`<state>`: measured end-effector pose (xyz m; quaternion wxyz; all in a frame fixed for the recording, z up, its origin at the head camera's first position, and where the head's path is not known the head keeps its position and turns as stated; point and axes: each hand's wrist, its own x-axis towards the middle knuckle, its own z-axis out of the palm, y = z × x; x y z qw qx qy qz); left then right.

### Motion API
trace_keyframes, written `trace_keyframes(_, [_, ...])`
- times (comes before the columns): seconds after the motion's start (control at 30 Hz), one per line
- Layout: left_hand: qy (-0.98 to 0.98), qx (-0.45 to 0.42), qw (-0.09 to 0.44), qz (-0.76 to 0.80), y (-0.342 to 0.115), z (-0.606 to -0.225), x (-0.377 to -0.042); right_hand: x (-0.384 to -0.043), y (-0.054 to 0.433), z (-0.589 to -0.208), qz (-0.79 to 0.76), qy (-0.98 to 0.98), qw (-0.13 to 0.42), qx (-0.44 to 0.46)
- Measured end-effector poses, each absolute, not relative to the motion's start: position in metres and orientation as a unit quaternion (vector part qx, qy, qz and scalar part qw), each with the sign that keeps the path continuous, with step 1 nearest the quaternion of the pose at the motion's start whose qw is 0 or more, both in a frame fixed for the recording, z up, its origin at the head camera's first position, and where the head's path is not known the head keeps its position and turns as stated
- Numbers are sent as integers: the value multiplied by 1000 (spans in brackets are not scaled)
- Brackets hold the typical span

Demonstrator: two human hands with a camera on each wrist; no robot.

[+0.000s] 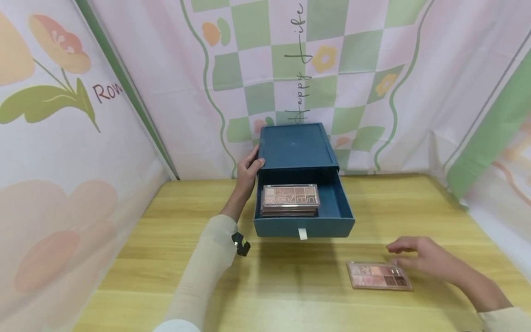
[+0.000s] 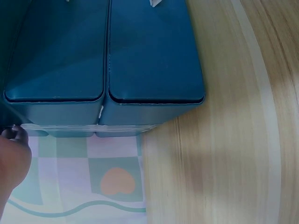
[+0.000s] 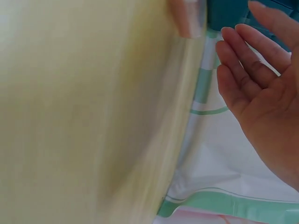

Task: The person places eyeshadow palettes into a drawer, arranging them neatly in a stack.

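A dark blue drawer box (image 1: 296, 145) stands at the back of the table, its top drawer (image 1: 304, 227) pulled out. Inside the drawer, on its left side, lies a stack of eyeshadow palettes (image 1: 290, 196); the top one has a clear lid with lettering. My left hand (image 1: 248, 171) rests against the box's left side, thumb at the top front corner. On the table, front right of the drawer, another eyeshadow palette (image 1: 379, 275) lies flat. Just beyond its right end is my right hand (image 1: 433, 260), holding nothing, its fingers (image 3: 247, 63) loosely bent in the right wrist view.
A white pull tab (image 1: 303, 234) sticks out from the drawer's front. The left wrist view shows two stacked tiers of the box (image 2: 154, 51). Behind it hangs a checkered cloth (image 1: 290, 60); printed cloth (image 1: 54, 161) also borders the wooden table (image 1: 298, 281) at the sides.
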<state>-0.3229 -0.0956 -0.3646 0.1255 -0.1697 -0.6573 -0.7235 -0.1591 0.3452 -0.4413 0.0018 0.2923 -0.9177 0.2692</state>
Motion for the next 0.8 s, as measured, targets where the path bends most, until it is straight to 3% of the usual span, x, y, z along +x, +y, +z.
trace_keyframes(0.1, [-659, -169, 125, -722, -95, -365, -323, -154, 348, -445, 280, -918, -39, 277])
trace_keyframes(0.4, [-662, -169, 124, -720, -94, -364, -321, -139, 344, -453, 254, -932, -85, 243])
trace_keyframes(0.8, [-672, -156, 125, -714, -93, -364, -319, -136, 349, -459, 240, -931, -60, 267])
